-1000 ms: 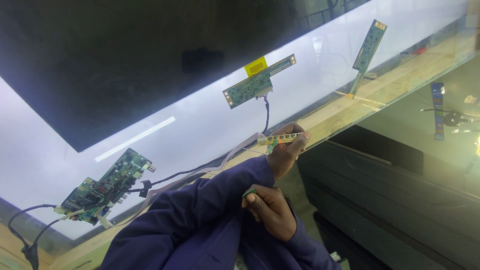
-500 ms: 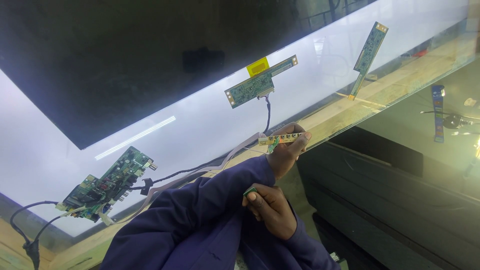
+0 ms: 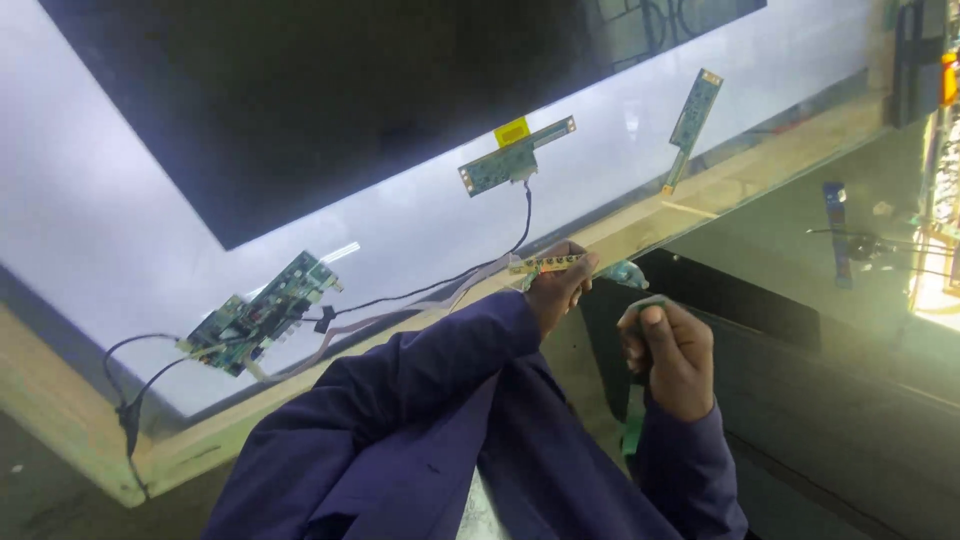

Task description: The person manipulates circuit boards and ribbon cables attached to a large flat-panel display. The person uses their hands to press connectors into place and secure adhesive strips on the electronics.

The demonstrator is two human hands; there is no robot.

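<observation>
I see large green circuit board [image 3: 258, 314] lower left on white backlit panel [image 3: 120, 220] | T-shaped board with yellow sticker [image 3: 512, 158] centre | narrow strip board [image 3: 692, 118] right | black cable [image 3: 450, 282] between boards | wooden frame edge [image 3: 740, 180].

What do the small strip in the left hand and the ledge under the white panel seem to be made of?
Strip: probably printed circuit board; thin, stiff, pale greenish with small parts on it, pinched by the left hand. Ledge: likely bare wood, matt pale tan; its grain is too blurred to confirm.
</observation>
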